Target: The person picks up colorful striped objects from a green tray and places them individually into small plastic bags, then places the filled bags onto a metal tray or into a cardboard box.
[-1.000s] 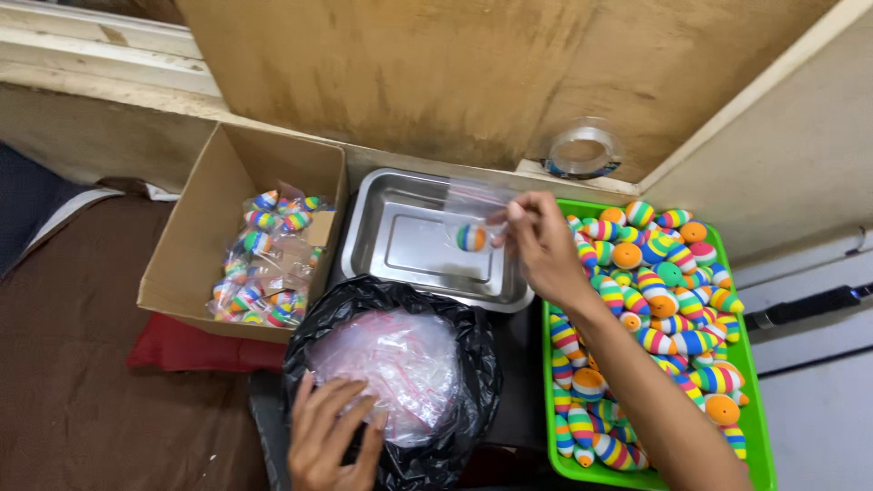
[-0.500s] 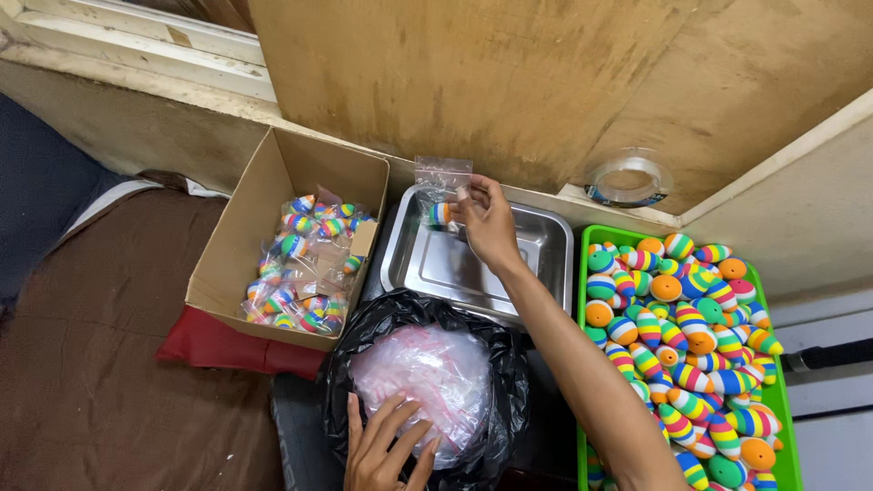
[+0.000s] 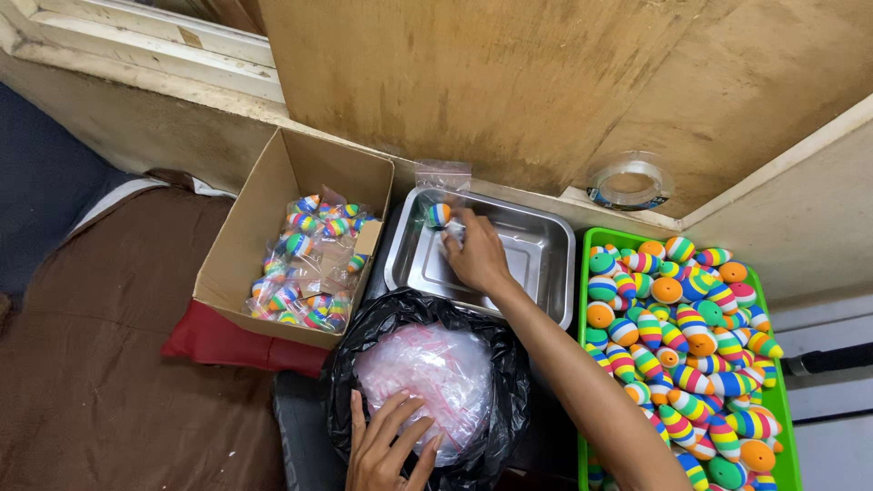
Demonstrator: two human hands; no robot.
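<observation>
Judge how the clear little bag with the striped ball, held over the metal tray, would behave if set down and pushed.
The small clear bag looks thin and crinkled in the right hand, so probably floppy and light. The striped ball inside is rounded, so it may roll a little, dragging the film. On the smooth steel tray it would likely slide easily.

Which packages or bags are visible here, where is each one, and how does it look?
Cardboard box: left, brown, open, holding bagged striped balls.
Small clear bag: in the right hand, over the steel tray, one striped ball inside.
Black bag: front centre, holding clear empty bags under the left hand.
</observation>
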